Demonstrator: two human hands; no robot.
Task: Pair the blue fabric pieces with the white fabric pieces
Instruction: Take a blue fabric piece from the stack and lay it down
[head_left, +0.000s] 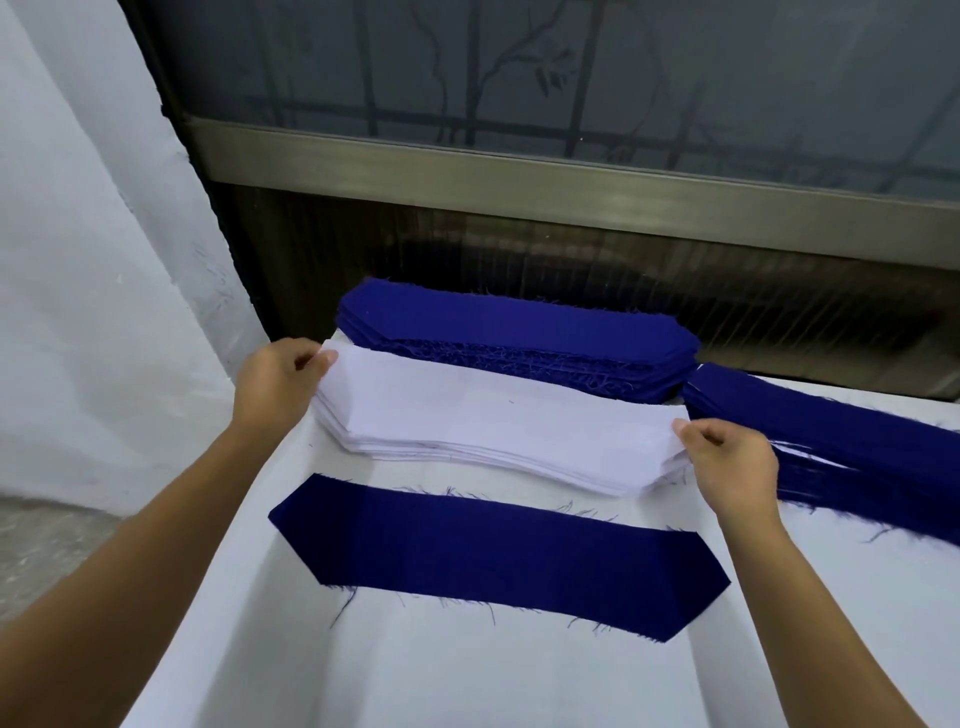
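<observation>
- Table (467, 686): covered in white cloth; all the work lies on it, in front of me.
- Blue stack (519, 322): at the far edge, long axis running left to right.
- Single blue piece (493, 556): lies flat and alone, nearest to me. Its long axis runs left to right, with the right end a little closer to me than the left.
- White stack (441, 448): sits between the blue stack and the single blue piece, its axis roughly parallel to both.
- Top white piece (493, 400): the layer I hold, on top of the white stack. Its target, the single blue piece, lies directly toward me from it.
- Judgement: the move should be a straight pull toward my body. Little rotation is needed, since the two axes nearly agree.
- Right hand (727, 467): pinches the right tip of the top white piece and is the hand nearer the target.
- Left hand (275, 379): pinches the left tip, thumb on top, and has farther to travel.
</observation>
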